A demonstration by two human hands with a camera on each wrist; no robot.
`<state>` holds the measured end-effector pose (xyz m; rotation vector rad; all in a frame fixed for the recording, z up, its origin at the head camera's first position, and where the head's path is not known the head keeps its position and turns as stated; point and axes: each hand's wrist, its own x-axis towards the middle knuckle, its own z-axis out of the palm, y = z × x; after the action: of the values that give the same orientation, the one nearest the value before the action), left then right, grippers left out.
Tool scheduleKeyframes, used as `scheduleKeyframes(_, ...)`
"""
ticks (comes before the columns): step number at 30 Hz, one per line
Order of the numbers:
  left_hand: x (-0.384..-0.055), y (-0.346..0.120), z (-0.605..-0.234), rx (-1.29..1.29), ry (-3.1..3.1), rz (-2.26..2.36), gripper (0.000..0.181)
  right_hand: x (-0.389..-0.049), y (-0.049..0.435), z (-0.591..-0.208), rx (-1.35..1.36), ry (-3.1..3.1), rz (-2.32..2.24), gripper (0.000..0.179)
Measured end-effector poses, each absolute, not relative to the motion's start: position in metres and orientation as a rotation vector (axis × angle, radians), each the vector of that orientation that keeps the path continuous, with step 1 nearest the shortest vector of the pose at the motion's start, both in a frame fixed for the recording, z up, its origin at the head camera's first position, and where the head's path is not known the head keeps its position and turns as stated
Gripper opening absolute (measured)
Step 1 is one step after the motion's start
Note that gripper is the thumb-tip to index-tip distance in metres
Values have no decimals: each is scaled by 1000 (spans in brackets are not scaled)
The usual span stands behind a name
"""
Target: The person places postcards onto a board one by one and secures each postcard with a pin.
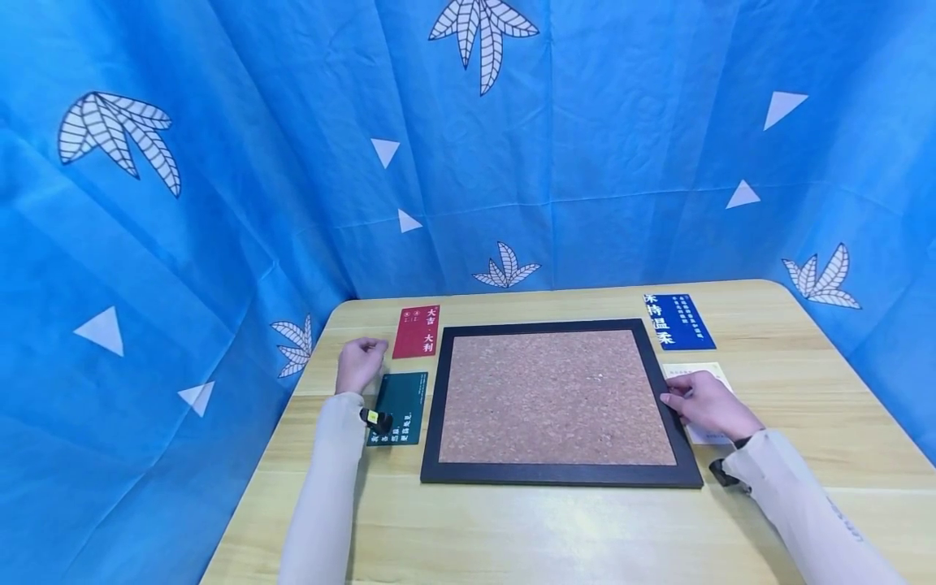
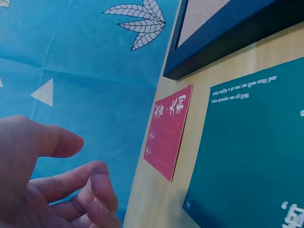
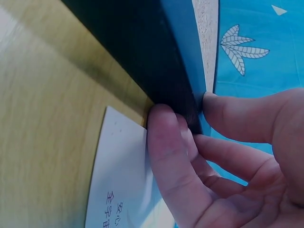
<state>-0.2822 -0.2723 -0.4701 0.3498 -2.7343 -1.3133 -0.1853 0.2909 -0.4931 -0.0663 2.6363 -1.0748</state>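
A cork board in a black frame lies flat on the table. My right hand pinches its right edge; in the right wrist view the thumb presses the frame's top face and the fingers lie against its outer side. Left of the board, my left hand hovers with fingers loosely bent and holds nothing. Nearest to it are a red card and a green card. Partly covered by the right hand is a white card with small print.
A dark blue card with white characters lies near the back right corner of the board. The wooden table runs back to a blue curtain with white leaves and triangles, which also hangs on both sides.
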Motion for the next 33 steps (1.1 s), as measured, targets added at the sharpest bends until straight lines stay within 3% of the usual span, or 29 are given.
scheduleKeyframes(20,-323,-258,-472,623,-2696,-1477,45,-186,291,-492,-33,2625,-1089,46)
scheduleKeyframes(33,-330,-259,-484,772,-2738,-1433,54,-184,289,-492,-44,2625,-1114,41)
